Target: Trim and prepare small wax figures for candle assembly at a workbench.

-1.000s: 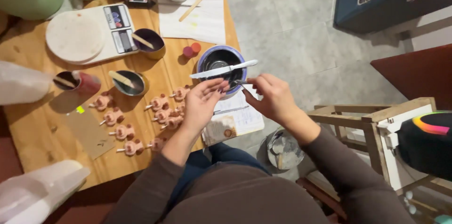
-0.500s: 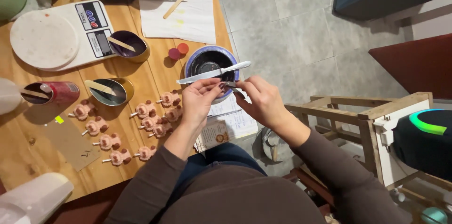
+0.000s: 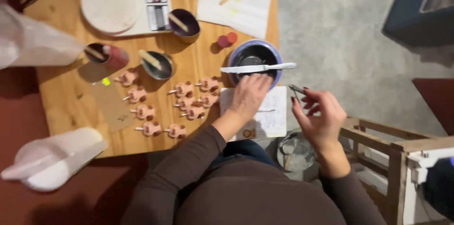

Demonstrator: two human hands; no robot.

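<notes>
A person seated at a wooden table (image 3: 66,107) worked over a row of small pink figures on sticks (image 3: 182,102). The left hand (image 3: 248,96) lay flat, fingers loosely spread and holding nothing, on a sheet of paper (image 3: 272,121) at the table's edge, its fingertips touching the rim of a blue bowl (image 3: 234,57) just beyond. A white knife (image 3: 257,68) rested across that bowl, just past the fingertips. The right hand (image 3: 321,116) hovered off the table's edge, well apart from the left, its fingers curled around a thin metal tool (image 3: 297,89) pinched near the tips; what kind of tool could not be told. The pink figures lay just left of the left hand, with two small cups holding sticks (image 3: 158,63) farther left and a scale (image 3: 127,3) well beyond them. A grey tub (image 3: 295,151) sat below the right wrist
</notes>
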